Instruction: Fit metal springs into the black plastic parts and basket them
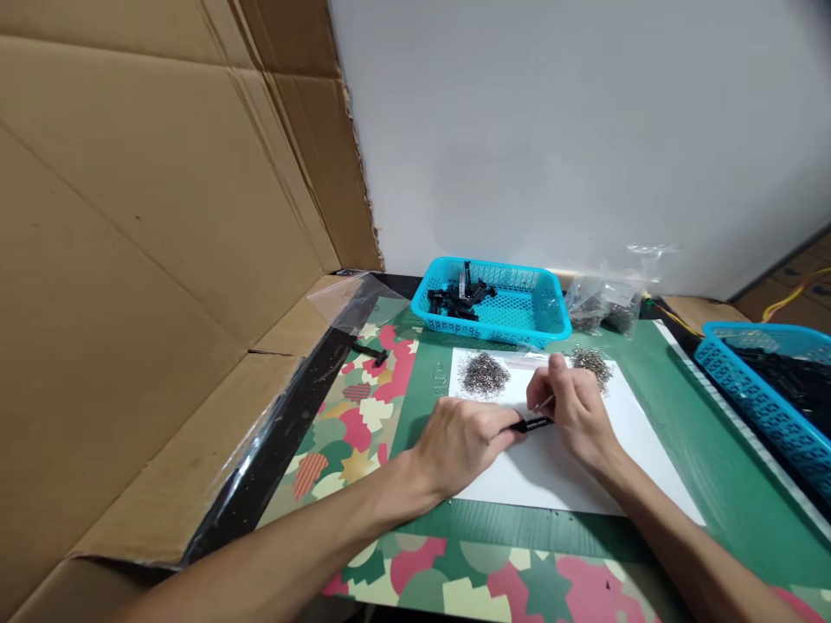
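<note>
Over a white sheet (519, 480), my left hand (471, 433) pinches a slim black part (536, 424) between thumb and fingers. My right hand (568, 411) is closed at the part's right end, fingers pinched on a thin metal tool (546, 402) whose tip is too small to make out. Behind my left hand lies a dark pile of small metal pieces (485, 374) on the sheet. A lighter pile of small metal pieces (590, 368) sits behind my right hand.
A blue basket (499, 333) with black parts stands at the back. Clear bags (607, 303) of small pieces are beside it. Another blue basket (766, 389) full of black parts is at right. One black part (371, 353) lies at left, near a cardboard wall (162, 216).
</note>
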`<act>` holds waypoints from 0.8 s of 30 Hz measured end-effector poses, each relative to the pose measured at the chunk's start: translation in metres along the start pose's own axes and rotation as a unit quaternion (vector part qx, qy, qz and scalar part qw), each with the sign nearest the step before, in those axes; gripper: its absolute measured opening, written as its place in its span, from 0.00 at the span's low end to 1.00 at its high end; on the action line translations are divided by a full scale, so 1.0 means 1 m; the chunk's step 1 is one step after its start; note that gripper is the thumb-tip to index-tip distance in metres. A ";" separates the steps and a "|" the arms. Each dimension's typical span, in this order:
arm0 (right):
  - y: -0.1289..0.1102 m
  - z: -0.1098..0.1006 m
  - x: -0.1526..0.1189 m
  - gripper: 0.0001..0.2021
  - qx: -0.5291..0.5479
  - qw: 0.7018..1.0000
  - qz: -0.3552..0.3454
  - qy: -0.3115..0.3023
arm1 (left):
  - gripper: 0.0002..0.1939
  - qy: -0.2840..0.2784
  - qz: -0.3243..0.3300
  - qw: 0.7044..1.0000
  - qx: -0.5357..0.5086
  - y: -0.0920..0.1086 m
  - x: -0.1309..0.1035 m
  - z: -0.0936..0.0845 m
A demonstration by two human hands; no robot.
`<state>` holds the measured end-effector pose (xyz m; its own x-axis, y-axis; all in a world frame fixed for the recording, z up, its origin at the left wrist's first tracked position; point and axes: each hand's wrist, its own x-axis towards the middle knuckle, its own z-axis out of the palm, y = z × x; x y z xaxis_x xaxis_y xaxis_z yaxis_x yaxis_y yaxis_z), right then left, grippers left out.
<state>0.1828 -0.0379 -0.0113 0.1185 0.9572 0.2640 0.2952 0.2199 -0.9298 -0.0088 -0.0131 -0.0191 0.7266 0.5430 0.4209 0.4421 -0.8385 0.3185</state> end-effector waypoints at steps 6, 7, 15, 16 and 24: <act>-0.001 0.001 0.005 0.41 -0.041 0.999 0.012 -0.005 | 0.07 0.009 0.028 0.999 0.018 0.001 0.001 0.000; -0.001 0.002 0.005 0.41 -0.045 0.999 0.014 -0.001 | 0.07 0.011 0.030 0.999 0.016 0.002 0.001 0.000; 0.003 0.007 0.009 0.40 -0.070 0.998 -0.003 0.010 | 0.06 0.044 0.054 0.998 -0.002 -0.006 0.004 0.004; 0.004 0.006 0.010 0.40 -0.074 0.997 -0.003 0.011 | 0.07 0.046 0.057 0.997 -0.002 -0.007 0.004 0.004; 0.005 0.009 0.006 0.38 -0.116 0.992 -0.021 0.033 | 0.11 0.059 0.059 0.996 0.016 -0.004 0.003 0.005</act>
<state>0.1763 -0.0288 -0.0170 0.1600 0.9322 0.3247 0.5106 0.2034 -0.8354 -0.0057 -0.0082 -0.0239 0.7084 0.4401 0.5518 0.3752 -0.8970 0.2338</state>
